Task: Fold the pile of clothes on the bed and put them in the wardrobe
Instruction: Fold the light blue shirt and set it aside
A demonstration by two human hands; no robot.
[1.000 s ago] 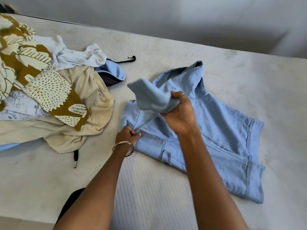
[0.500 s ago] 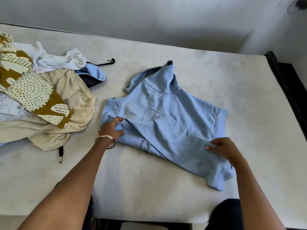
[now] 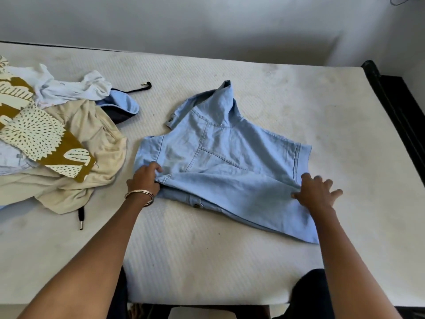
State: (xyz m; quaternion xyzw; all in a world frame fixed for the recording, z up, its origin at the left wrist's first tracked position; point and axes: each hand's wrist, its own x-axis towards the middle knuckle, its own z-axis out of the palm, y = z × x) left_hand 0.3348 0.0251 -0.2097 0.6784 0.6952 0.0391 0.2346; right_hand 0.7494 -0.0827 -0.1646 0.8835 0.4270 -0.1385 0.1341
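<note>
A light blue denim jacket (image 3: pixel 220 157) lies on the white mattress (image 3: pixel 345 134), collar toward the wall, with one sleeve folded across its front. My left hand (image 3: pixel 146 178), with bangles on the wrist, pinches the jacket's left edge where the sleeve folds over. My right hand (image 3: pixel 316 192) lies flat with spread fingers on the sleeve's right end, near the jacket's hem. A pile of clothes (image 3: pixel 53 143) sits at the left of the bed: a beige hoodie, a mustard and cream patterned cloth, a white garment and a blue piece.
A grey wall runs behind the bed. A black bed frame (image 3: pixel 395 107) edges the mattress at the right. Black drawstrings (image 3: pixel 81 218) with metal tips trail out of the pile. The mattress's front edge is just below my arms.
My right hand laid the raised sleeve across the jacket, slid right along it, and now has its fingers spread flat. My left hand stayed at the left edge.
</note>
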